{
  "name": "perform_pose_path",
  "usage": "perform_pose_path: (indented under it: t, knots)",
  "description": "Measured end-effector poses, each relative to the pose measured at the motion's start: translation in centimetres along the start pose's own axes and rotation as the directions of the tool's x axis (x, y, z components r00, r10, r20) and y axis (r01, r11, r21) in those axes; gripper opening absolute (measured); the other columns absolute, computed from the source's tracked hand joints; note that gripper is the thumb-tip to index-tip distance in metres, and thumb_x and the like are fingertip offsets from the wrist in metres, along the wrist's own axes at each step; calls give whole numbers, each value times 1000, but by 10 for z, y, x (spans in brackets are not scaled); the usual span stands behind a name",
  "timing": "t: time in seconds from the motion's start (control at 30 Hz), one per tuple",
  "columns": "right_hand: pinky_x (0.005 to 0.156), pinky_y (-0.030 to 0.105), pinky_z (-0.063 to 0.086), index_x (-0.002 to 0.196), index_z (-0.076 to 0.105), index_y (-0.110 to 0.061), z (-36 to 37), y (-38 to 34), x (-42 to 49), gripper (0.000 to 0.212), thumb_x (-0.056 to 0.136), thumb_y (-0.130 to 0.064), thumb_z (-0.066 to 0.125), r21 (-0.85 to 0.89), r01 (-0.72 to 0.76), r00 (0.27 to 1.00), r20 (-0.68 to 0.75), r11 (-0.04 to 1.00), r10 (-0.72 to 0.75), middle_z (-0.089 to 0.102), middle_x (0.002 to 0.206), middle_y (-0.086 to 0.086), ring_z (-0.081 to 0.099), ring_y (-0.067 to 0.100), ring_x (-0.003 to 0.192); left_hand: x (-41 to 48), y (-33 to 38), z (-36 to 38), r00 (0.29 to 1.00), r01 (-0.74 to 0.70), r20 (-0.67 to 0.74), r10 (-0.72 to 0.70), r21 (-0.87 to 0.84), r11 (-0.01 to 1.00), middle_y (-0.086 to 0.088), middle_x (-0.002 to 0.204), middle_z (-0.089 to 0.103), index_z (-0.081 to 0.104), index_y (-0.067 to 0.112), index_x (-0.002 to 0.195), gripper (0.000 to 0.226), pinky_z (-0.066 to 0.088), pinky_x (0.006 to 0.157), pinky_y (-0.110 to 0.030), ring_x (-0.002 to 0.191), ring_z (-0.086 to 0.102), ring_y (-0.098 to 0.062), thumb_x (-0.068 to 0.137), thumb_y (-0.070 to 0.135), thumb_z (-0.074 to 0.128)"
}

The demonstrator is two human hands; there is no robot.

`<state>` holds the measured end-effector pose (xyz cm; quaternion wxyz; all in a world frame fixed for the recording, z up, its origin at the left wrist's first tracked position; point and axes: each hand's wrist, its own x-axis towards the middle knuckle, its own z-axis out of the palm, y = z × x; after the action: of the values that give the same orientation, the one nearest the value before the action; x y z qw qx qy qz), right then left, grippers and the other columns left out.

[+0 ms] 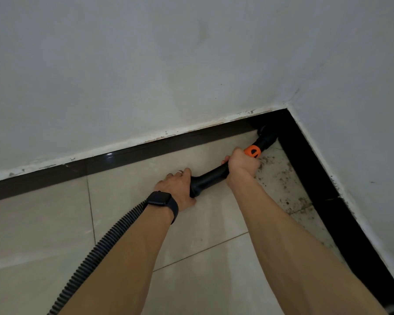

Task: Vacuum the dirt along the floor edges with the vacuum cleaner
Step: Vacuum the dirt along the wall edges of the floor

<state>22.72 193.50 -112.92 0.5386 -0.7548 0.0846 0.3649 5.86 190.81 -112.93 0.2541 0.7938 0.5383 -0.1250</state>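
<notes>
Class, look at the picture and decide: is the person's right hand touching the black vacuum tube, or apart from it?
Touching. The head view shows the right hand wrapped round the vacuum tube, just behind its orange collar.

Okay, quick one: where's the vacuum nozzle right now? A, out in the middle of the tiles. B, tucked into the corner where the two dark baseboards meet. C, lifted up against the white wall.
B: the nozzle sits down in the corner where the dark baseboards meet, with the right hand gripping the black tube just behind its orange collar.
</notes>
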Motion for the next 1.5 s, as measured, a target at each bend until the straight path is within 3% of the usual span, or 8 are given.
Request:
perform_pose_path:
  t: [0.1,0.4,0.73,0.9,1.03,1.17,1.43,1.5]
  knots:
    - [49,28,52,105,52,-10,-11,6,-5,16,91,-7,59,4,0,998,67,1000,0,61,69,11,55,15,43,-17,2,11,1000,13,-29,-13,-8,1000,-4,122,54,39,19,121,47,41,74,-35,107,52,-26,89,39,65]
    - [48,28,53,114,57,-7,-29,9,-6,28,87,1,58,-18,-11,982,186,1000,14,57,65,9,54,13,40,-44,9,28,993,-6,-116,9,25,1000,-2,125,55,39,19,124,47,40,75,-35,110,53,-24,91,44,62]
    - [57,33,58,130,43,-10,-26,43,-54,46,91,-7,66,-152,62,945,328,986,-9,65,91,16,63,16,50,-91,-25,44,994,113,13,-112,-215,970,6,98,57,42,24,114,44,53,72,-33,90,57,-16,82,43,66]
    - [63,35,62,131,45,-4,-35,70,-84,50,88,-10,71,-236,96,882,471,967,27,71,78,12,68,17,56,-127,-47,55,989,148,51,-139,-256,955,8,90,58,42,26,103,38,57,73,-36,80,59,-12,79,43,66]
    - [68,38,65,125,39,-13,-51,91,-107,39,95,-15,64,-311,117,915,402,943,19,72,97,15,68,17,61,-168,-44,75,982,176,-12,-189,-313,933,6,97,57,45,25,111,38,51,70,-32,85,58,-16,83,39,66]
    - [81,48,64,124,33,-15,-65,95,-116,38,98,-17,62,-369,151,932,362,917,-9,67,86,8,68,19,67,-194,-25,97,966,153,-124,-225,-428,891,3,106,54,42,26,125,48,53,72,-38,88,55,-18,83,28,66]
    - [88,52,61,124,35,-14,-93,85,-109,47,92,-16,70,-352,269,885,459,896,-85,66,84,3,74,27,87,-181,12,90,969,244,117,-216,-544,803,0,97,61,38,21,112,46,55,63,-33,78,63,-16,79,29,69]
    - [83,51,64,127,32,-14,-96,81,-109,46,97,-13,66,-287,243,865,496,927,-73,64,94,6,75,25,81,-174,14,84,971,241,139,-197,-552,799,1,96,61,39,19,111,46,56,66,-33,79,63,-15,79,28,71]
